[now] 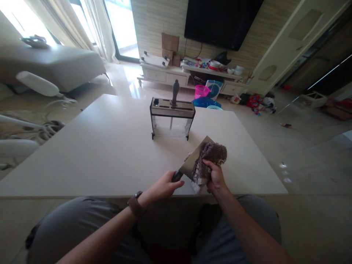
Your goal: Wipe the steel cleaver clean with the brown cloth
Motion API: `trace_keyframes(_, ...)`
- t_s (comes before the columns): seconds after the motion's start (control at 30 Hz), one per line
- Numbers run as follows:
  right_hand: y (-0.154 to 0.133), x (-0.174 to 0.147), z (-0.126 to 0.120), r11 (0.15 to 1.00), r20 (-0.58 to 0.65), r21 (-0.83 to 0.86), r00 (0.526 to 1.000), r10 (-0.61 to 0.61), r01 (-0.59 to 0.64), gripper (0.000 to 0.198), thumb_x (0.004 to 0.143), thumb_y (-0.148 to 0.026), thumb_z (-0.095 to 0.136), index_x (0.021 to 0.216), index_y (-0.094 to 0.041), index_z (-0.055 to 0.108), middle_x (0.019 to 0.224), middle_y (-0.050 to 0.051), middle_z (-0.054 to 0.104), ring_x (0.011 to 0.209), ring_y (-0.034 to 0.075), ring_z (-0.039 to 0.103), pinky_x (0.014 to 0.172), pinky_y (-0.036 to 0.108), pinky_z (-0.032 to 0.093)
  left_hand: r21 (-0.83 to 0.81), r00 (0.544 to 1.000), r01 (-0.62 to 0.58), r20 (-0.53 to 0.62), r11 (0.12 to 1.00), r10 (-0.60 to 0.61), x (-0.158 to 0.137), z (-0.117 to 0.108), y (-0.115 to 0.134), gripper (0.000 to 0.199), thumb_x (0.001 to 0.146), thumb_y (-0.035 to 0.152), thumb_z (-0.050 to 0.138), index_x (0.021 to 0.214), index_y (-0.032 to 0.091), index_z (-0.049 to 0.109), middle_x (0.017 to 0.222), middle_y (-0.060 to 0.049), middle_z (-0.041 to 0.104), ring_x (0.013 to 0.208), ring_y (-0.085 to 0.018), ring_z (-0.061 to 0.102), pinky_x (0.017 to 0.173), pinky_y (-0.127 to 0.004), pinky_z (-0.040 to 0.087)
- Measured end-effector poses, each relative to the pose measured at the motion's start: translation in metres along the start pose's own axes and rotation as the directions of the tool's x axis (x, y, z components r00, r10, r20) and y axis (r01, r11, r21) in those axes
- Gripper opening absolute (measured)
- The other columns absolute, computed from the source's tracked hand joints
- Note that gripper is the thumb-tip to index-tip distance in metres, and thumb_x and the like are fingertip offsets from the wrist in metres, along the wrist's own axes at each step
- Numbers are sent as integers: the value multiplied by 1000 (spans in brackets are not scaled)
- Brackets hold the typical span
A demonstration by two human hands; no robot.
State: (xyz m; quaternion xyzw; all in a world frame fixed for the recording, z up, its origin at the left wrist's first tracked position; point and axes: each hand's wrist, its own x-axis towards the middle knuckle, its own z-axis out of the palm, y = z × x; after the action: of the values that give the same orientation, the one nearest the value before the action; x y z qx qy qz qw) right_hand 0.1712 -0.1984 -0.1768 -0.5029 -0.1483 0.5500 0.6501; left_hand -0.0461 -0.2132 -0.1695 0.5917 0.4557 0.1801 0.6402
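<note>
My left hand (pixel 165 186) is closed around the black handle of a cleaver (pixel 189 165), whose broad blade points up and to the right above the near part of the white table (pixel 110 146). My right hand (pixel 216 176) grips a fluffy brown and white cloth (pixel 210 156), thumb on top, and the cloth lies against the blade. Part of the blade is hidden under the cloth. Beyond them stands a knife block (pixel 172 106) with clear sides and a dark top. One black-handled tool (pixel 175 91) is upright in it, its thin shaft showing through.
White chairs (pixel 38 84) stand at the left of the table. Past its far edge are a pink basket (pixel 201 91), a blue bag (pixel 206 102) and a low white TV cabinet (pixel 154 73) with boxes and bowls. The table's front edge is close to my legs.
</note>
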Motion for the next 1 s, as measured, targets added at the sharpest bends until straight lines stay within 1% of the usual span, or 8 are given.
trace_keyframes(0.17,-23,13,-9,998,-56,49,998,-33,35,38,56,-20,89,91,-18,76,86,2,83,68,20,77,66,32,67,42,1000,1,13,999,-2,-2,-1,2,30,86,48,65,88,19,55,61,6,46,51,-12,44,48,-26,32)
trace_keyframes(0.3,-36,19,-13,994,-67,64,994,-83,87,34,60,-18,87,92,-19,76,85,0,83,68,19,77,66,32,67,124,998,-58,-7,991,60,-2,-4,4,28,86,46,64,83,19,55,66,4,48,58,-13,44,54,-27,32)
trace_keyframes(0.37,-37,21,-14,992,-75,81,993,-94,100,33,61,-17,87,92,-18,76,84,0,83,68,19,76,67,31,67,158,997,-67,-24,985,72,-2,-7,2,30,86,48,64,81,19,56,68,4,49,60,-13,43,55,-27,32)
trace_keyframes(0.43,-32,21,-13,992,-75,93,994,-75,82,34,60,-18,87,92,-18,76,85,1,83,68,19,77,67,31,67,184,997,-56,-39,981,64,-1,-9,-1,32,85,50,64,79,19,56,67,4,47,61,-14,42,56,-28,31)
trace_keyframes(0.6,-13,18,-12,998,7,69,1000,4,-4,34,62,-23,87,93,-18,74,89,4,84,70,21,78,67,33,67,209,998,-43,-46,977,53,-1,-11,-5,32,84,49,64,78,19,56,65,5,44,62,-14,42,57,-28,30)
trace_keyframes(0.7,-10,16,-12,999,22,38,999,26,-27,35,63,-24,88,95,-17,75,88,5,84,69,22,78,66,34,68,193,998,-34,-36,981,42,-1,-10,-3,32,83,49,64,78,19,55,65,5,44,60,-14,42,56,-28,30)
trace_keyframes(0.83,-20,16,-12,999,-10,51,1000,2,-1,38,59,-21,88,95,-17,76,84,3,83,67,22,77,67,36,68,175,1000,-9,-10,985,11,-3,-14,0,32,83,50,65,78,20,54,64,4,47,57,-13,42,53,-27,29)
trace_keyframes(1.0,-36,18,-12,996,-20,49,997,-77,78,37,57,-18,88,92,-19,76,87,2,83,68,21,77,67,35,68,252,999,42,-5,967,-42,-8,-29,4,36,83,53,66,76,19,56,61,4,48,54,-14,44,51,-27,28)
